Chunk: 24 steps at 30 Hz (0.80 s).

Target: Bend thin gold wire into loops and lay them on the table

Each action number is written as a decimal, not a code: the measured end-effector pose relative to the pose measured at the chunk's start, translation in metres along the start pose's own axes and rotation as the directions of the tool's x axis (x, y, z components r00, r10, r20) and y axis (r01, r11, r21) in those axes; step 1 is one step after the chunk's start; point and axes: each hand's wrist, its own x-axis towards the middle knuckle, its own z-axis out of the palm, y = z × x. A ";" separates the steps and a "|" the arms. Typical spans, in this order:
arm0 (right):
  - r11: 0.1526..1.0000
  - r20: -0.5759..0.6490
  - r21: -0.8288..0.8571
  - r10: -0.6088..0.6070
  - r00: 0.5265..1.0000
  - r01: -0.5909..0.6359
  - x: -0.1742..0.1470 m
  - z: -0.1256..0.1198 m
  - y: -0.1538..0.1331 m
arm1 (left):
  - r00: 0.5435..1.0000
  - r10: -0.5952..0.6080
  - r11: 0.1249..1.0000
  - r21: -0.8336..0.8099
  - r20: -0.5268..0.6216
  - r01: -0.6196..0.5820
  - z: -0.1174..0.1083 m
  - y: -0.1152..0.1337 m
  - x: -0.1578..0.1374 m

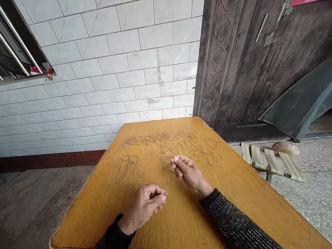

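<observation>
A thin wire point(168, 180) runs between my two hands, slanting up and to the right above the table. My left hand point(147, 204) pinches its lower end between thumb and forefinger. Higher up, my right hand point(188, 171) grips the other part of the wire with its fingertips. Just beyond the right hand lie several bent wire loops point(185, 148), some shaped like petals. To the left of it is a group of wire loops with long straight tails point(126, 160). Part of the held wire is hidden by my fingers.
The wooden table point(103, 207) stands against a white tiled wall point(142, 65). A row of wire shapes point(155, 137) lies along its far side. A dark door point(246, 79) is at the right, with a strap-seat stool point(272, 160) on the floor. A barred window point(18, 45) is upper left.
</observation>
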 end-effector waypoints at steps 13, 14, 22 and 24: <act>0.977 0.011 -0.193 0.095 0.995 -0.091 -0.003 -0.001 0.004 | 0.855 0.319 0.787 0.617 -0.409 0.001 -0.070 -0.007 0.011; 0.977 0.011 -0.190 0.100 0.995 -0.096 -0.003 -0.001 0.004 | 0.864 0.309 0.772 0.635 -0.397 0.016 -0.071 -0.010 0.014; 0.975 0.022 -0.195 0.113 0.993 -0.106 -0.004 0.000 0.003 | 0.891 0.219 0.762 0.640 -0.397 0.098 -0.071 -0.025 0.027; 0.973 0.036 -0.208 0.114 0.993 -0.104 -0.005 0.001 0.002 | 0.888 0.219 0.751 0.651 -0.404 0.111 -0.072 -0.025 0.028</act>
